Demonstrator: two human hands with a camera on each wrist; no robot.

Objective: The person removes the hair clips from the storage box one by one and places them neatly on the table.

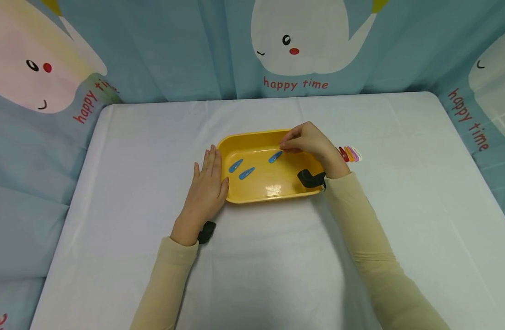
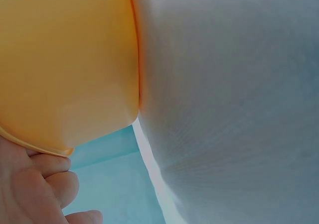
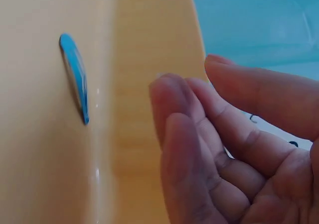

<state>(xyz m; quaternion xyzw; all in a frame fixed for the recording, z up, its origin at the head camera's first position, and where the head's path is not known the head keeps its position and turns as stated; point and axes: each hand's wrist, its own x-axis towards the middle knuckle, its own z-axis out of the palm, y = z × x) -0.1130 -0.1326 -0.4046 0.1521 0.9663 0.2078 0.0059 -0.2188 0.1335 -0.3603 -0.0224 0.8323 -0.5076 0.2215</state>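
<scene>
A yellow tray lies on the white-covered table. My left hand rests along its left end, fingers straight, touching the rim; the left wrist view shows those fingers against the outer edge. My right hand hovers over the tray's back right part. In the right wrist view its thumb stands apart from the loosely bent fingers, with nothing between them. A blue snap hair clip lies on the tray floor just below these fingertips. Two more blue hair clips lie further left in the tray.
Right of the tray, partly behind my right wrist, several hair clips in red, orange, pink and white lie in a row. A blue curtain with whale prints hangs around the table.
</scene>
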